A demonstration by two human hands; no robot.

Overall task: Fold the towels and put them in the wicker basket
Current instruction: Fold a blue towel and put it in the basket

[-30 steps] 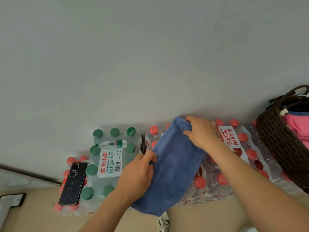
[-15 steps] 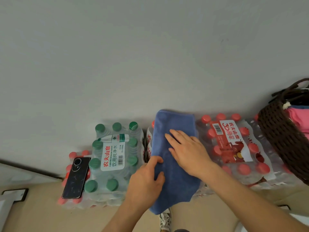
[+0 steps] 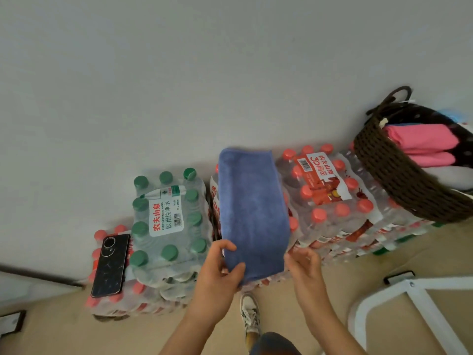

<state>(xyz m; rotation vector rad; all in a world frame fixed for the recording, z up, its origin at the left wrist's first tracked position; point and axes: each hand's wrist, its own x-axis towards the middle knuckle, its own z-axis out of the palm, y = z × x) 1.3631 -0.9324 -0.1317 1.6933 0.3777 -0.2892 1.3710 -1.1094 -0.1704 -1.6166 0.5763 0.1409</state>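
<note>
A blue towel [image 3: 252,211], folded into a long strip, lies flat across shrink-wrapped packs of red-capped bottles [image 3: 330,198] stacked against a grey wall [image 3: 204,73], its far end near the wall and its near end hanging just over the packs' front edge. The left hand [image 3: 220,270] pinches the near left corner of the towel, thumb on top and fingers curled under the edge. The right hand [image 3: 304,262] sits at the near right corner with fingers loosely bent and part-open; whether it has hold of the cloth cannot be told, as the fingertips are blurred. To the left of the towel stands a pack of 12 green-capped bottles [image 3: 169,216] with a white label, raised on a lower layer of red-capped packs. A black phone [image 3: 110,265] rests face down on that lower layer, just beside the green-capped pack. At far right a dark brown wicker basket [image 3: 399,175] sits on the packs, well apart from the towel, with folded pink towels [image 3: 422,139] inside above something white. A white metal frame [image 3: 419,298] stands on the tan floor [image 3: 64,329] at lower right, and 1 patterned shoe [image 3: 249,313] shows between the forearms.
</note>
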